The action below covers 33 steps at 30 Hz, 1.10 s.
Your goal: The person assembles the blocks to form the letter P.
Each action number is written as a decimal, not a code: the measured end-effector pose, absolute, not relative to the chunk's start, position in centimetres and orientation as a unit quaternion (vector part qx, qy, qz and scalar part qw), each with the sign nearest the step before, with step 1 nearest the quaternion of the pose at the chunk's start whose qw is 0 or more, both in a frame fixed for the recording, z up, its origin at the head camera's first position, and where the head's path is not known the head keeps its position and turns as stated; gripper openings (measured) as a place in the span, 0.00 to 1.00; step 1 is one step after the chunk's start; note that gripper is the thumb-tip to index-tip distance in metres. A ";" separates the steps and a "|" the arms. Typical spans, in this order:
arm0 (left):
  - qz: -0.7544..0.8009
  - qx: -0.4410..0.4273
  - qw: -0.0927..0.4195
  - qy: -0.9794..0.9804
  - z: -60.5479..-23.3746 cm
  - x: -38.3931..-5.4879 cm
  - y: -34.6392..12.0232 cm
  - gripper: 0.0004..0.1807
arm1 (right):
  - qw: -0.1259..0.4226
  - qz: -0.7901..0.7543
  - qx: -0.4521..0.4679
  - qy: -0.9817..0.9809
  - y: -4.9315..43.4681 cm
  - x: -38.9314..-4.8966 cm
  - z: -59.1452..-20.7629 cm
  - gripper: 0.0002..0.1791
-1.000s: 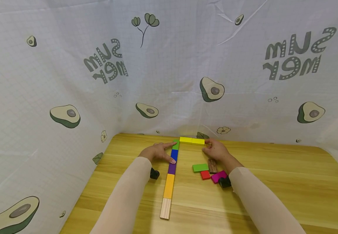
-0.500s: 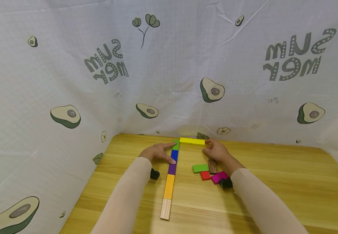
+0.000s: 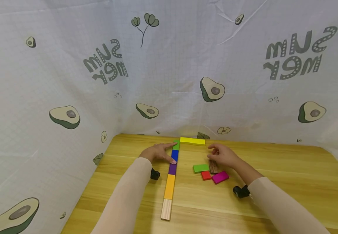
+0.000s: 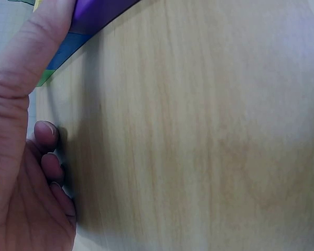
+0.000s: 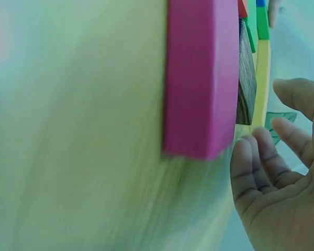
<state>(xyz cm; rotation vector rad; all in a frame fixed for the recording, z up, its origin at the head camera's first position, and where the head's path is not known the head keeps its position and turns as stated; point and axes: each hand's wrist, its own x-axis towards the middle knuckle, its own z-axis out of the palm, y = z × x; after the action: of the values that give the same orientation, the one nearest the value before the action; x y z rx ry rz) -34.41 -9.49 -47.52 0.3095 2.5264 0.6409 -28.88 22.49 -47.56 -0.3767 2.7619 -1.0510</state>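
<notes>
My left hand [image 3: 158,152] lies beside a line of blocks, its index fingertip on a green block [image 3: 176,145] and its thumb at the joint of a blue block [image 3: 174,155] and a purple block [image 3: 172,168]. An orange block [image 3: 169,187] and a pale wood block [image 3: 166,209] continue that line toward me. Two yellow blocks [image 3: 192,141] run rightward from the green end. My right hand [image 3: 223,156] hovers just right of the yellow pair, fingers loosely bent and holding nothing. It partly covers a dark brown wood block [image 3: 213,167].
Loose blocks lie below the right hand: a light green one [image 3: 201,168], a red one [image 3: 206,175] and a magenta one [image 3: 220,177]. Behind the wooden table [image 3: 289,182] hangs a white avocado-print sheet [image 3: 174,65], which also covers the left side.
My right hand has let go of the right end of the yellow blocks and drawn back to the right and slightly toward me. The left hand stays in place.
</notes>
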 end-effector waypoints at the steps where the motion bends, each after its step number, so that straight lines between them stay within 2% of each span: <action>1: 0.236 0.115 0.255 0.931 -47.5 -34.4 -9.5 0.54 | 0.081 -0.346 -0.135 0.925 22.7 -28.6 -47.5 0.24; 6: 0.236 0.116 0.256 0.930 -47.5 -34.3 -9.6 0.54 | 0.093 -0.321 -0.150 0.930 23.8 -26.9 -47.3 0.23; 16: 0.232 0.113 0.260 0.931 -47.4 -34.5 -9.6 0.55 | 0.135 -0.314 -0.138 0.930 24.6 -24.6 -47.8 0.34; 26: 0.237 0.120 0.257 0.929 -47.3 -34.5 -9.7 0.54 | 0.175 -0.320 -0.112 0.924 24.6 -24.8 -47.7 0.41; 33: 0.235 0.121 0.258 0.929 -47.4 -34.5 -9.8 0.55 | 0.187 -0.328 -0.137 0.916 24.7 -25.2 -47.8 0.41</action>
<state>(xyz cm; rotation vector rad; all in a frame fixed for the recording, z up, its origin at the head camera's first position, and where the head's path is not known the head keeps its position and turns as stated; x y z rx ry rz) -34.49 -9.76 -47.39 0.3280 2.5206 0.6364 -25.20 24.71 -47.75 -0.3860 2.5778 -0.9231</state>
